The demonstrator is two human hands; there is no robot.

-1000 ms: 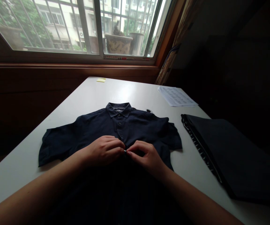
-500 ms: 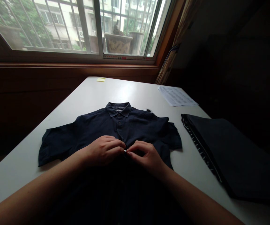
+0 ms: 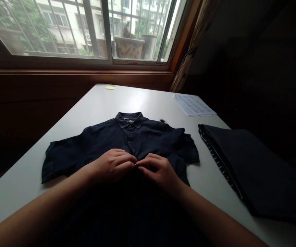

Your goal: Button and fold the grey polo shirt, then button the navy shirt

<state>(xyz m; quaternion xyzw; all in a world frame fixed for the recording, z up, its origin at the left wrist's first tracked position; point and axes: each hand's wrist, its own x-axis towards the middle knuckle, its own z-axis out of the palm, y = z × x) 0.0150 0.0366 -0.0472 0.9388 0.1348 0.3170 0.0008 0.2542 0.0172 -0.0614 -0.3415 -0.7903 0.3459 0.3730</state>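
Note:
A dark navy short-sleeved shirt (image 3: 99,137) lies front side up, its collar (image 3: 130,120) pointing toward the window. Two buttons show fastened-looking on the placket just below the collar. Lower on the placket, my left hand (image 3: 114,164) pinches the cloth between thumb and fingers. My right hand (image 3: 160,169) meets it there, thumb and forefinger closed at the same spot. A tiny bright glint, perhaps a button, sits between the fingertips. The shirt's lower part is lost in shadow.
The shirt rests on a white table (image 3: 68,127). Folded dark cloth (image 3: 250,164) with a striped edge lies at the right. Printed sheets (image 3: 194,105), a yellow sticky note (image 3: 110,87) and a small white round object (image 3: 162,121) are farther back. Beyond stands a barred window (image 3: 60,27).
Both hands stay at the same place on the placket. The fingertips have shifted slightly, and the bright spot between them shows smaller. The view has moved a touch.

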